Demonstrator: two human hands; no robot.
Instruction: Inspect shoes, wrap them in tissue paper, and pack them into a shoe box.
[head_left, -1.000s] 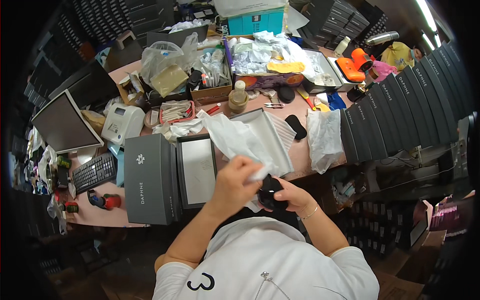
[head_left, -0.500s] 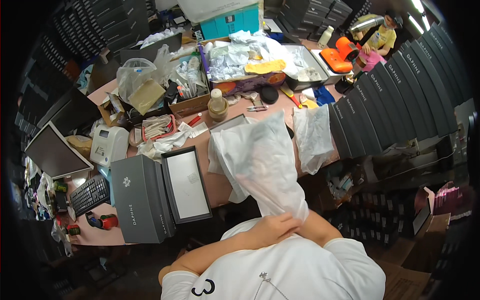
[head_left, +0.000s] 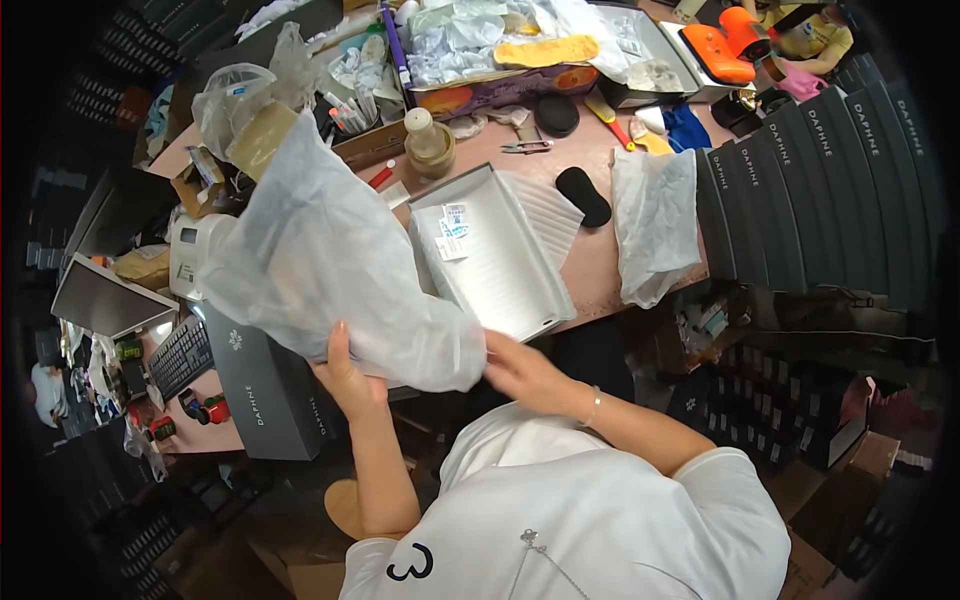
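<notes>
A translucent white bag [head_left: 335,265] is held up between my hands, tilted with its wide end toward the upper left. Something faintly pinkish shows through it; what it is I cannot make out. My left hand [head_left: 350,385] grips the underside, thumb up along the outside and the other fingers hidden. At the narrow end, my right hand [head_left: 525,370] pinches the bag's edge. An open shoebox [head_left: 500,265] with a pale inside lies just beyond, holding small printed labels [head_left: 453,232]. Ribbed white sheeting [head_left: 540,215] sticks out along its right side.
A second white bag [head_left: 655,230] lies to the right, by a row of dark shoeboxes [head_left: 780,200]. Nearby are a black oval pad [head_left: 583,197], a bottle [head_left: 428,145] and a brush [head_left: 610,122]. A dark box [head_left: 265,400], keyboard [head_left: 182,357] and monitor [head_left: 110,295] stand left.
The bag has swung left and up, uncovering the open shoebox. My hands have come apart, the left to the bag's underside and the right to its narrow end. The view has shifted.
</notes>
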